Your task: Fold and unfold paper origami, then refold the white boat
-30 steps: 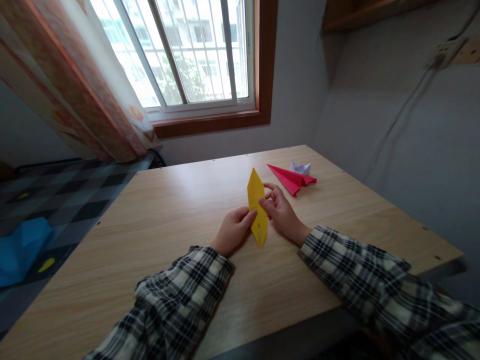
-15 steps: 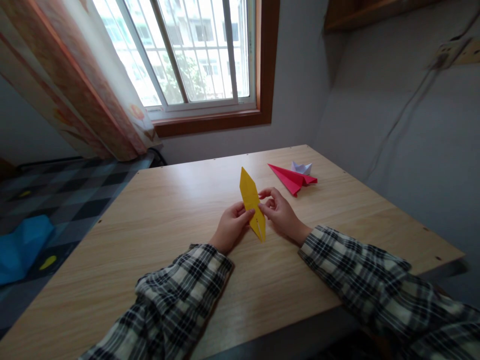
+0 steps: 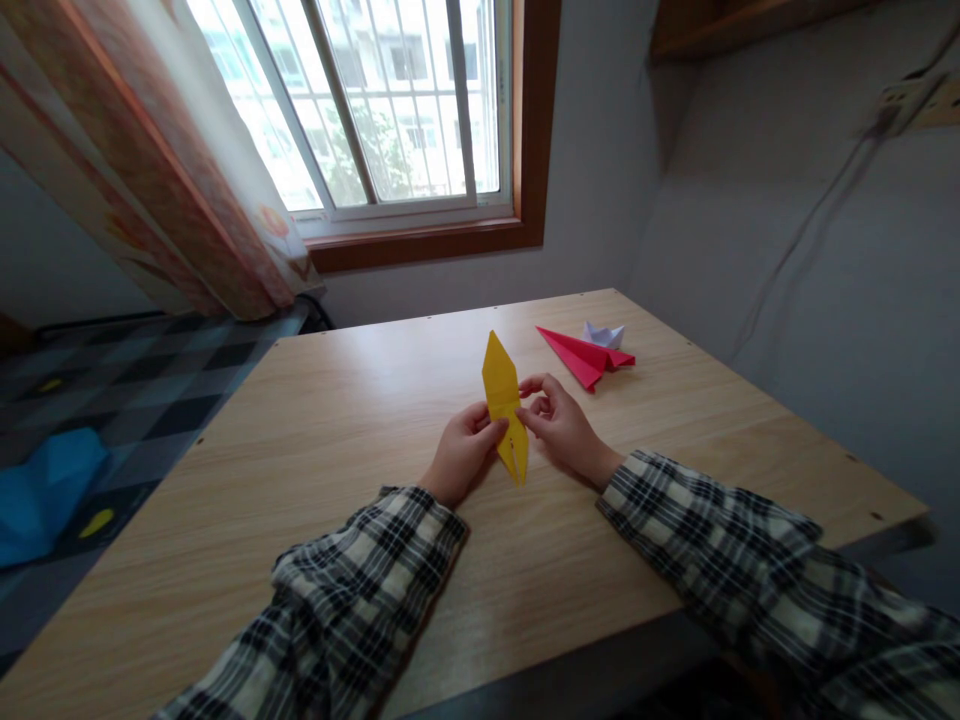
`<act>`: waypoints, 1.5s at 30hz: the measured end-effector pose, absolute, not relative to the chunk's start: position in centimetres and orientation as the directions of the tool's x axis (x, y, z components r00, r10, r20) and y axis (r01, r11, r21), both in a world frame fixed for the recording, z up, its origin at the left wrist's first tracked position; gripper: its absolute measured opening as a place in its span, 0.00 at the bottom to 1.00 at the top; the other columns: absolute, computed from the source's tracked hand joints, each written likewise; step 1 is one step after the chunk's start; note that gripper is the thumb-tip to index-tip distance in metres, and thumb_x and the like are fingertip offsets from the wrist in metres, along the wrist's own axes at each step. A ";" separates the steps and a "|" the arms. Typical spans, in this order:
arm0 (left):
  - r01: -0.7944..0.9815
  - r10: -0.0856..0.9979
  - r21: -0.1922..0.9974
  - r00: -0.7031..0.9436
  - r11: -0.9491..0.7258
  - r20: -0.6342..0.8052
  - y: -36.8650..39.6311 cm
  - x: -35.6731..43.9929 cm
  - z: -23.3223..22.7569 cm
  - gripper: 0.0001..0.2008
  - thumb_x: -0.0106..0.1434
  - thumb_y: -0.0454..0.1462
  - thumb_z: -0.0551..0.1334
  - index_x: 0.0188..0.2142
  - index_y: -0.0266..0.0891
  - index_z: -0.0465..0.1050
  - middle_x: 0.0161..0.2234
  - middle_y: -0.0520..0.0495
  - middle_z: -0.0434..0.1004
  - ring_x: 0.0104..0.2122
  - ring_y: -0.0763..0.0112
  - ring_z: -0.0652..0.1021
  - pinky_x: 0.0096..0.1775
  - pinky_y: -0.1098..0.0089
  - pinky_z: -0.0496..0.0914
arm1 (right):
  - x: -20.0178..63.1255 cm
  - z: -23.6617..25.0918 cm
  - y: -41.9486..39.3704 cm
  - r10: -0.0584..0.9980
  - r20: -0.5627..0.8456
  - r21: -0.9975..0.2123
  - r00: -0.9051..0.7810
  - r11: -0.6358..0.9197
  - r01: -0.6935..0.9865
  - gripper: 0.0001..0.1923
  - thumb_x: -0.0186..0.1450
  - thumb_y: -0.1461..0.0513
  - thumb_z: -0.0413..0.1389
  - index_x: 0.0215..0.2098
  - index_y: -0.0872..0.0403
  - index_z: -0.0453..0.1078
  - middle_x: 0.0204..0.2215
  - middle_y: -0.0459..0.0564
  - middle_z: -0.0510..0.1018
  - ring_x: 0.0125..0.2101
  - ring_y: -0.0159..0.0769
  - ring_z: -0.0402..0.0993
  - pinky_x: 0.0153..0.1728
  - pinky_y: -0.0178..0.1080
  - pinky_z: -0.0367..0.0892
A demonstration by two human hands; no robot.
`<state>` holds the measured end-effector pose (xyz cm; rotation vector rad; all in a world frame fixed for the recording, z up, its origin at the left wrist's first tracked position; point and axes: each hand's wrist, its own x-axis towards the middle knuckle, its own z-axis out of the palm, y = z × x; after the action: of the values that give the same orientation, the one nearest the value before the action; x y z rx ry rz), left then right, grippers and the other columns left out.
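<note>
Yellow folded paper (image 3: 504,405) was pinched between both hands, lifted just off the desk (image 3: 315,480) near its middle. Long axis ran away from the person — far tip pointing toward the window (image 3: 390,110), leaning slightly left; near tip, with a short slit, pointing back at the wrists.

Left hand (image 3: 461,460) sat on the paper's left side, thumb and fingertips closed on the edge about mid-length. Right hand (image 3: 559,425) sat on the right side, thumb and forefinger closed on the opposite edge at much the same height (other fingers curled loosely, not on the paper). So both grips were grasping the paper, neither released. Both hands were equally near it; the paper lay between them, touching both.

Pose: both forearms in plaid sleeves (image 3: 360,590) came in low over the desk, wrists angled inward toward each other, palms half-facing. Whether the wrists rested on the desk — couldn't tell.

Nearby: red paper plane (image 3: 585,357) lay flat on the desk to the right and farther off, well apart from the hands, with a small white folded paper (image 3: 604,334) just behind it, touching or nearly so.
</note>
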<state>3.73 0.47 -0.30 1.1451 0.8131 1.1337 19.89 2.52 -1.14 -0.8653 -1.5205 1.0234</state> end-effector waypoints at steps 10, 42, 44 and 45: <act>-0.293 0.955 0.956 0.291 0.031 0.059 0.4 3.7 -0.4 0.18 0.54 0.37 0.69 0.45 0.34 0.76 0.43 0.41 0.80 0.41 0.62 0.79 0.44 0.64 0.70 | 19.9 -1.4 2.5 0.929 0.287 -0.956 -0.236 0.294 -0.004 0.16 0.60 0.59 0.59 0.46 0.51 0.67 0.32 0.45 0.70 0.27 0.30 0.64 0.26 0.34 0.63; -0.388 0.955 0.914 0.295 0.121 -0.001 0.8 3.5 -0.4 0.13 0.54 0.35 0.68 0.39 0.33 0.77 0.36 0.44 0.80 0.36 0.68 0.78 0.41 0.69 0.70 | 19.8 -1.6 2.6 0.919 0.297 -0.955 -0.257 0.286 -0.080 0.10 0.58 0.64 0.55 0.37 0.52 0.75 0.31 0.45 0.72 0.24 0.28 0.64 0.24 0.33 0.61; -0.373 0.955 0.919 0.295 0.128 -0.013 0.7 3.5 -0.1 0.11 0.54 0.35 0.66 0.38 0.34 0.77 0.35 0.45 0.79 0.35 0.69 0.77 0.40 0.70 0.70 | 19.8 -1.8 2.7 0.918 0.307 -0.952 -0.250 0.296 -0.083 0.10 0.59 0.64 0.54 0.37 0.52 0.75 0.32 0.45 0.72 0.25 0.28 0.64 0.25 0.34 0.61; -0.365 0.955 0.921 0.295 0.134 -0.021 0.7 3.5 0.0 0.10 0.55 0.35 0.65 0.38 0.34 0.77 0.36 0.44 0.79 0.35 0.69 0.77 0.40 0.71 0.71 | 19.8 -1.9 2.8 0.919 0.308 -0.952 -0.246 0.297 -0.082 0.10 0.59 0.64 0.54 0.37 0.51 0.75 0.32 0.45 0.73 0.25 0.29 0.64 0.25 0.34 0.62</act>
<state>3.50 0.65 0.05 0.9898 0.7548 1.1019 19.84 2.78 -1.93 -0.8114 -1.4922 1.1729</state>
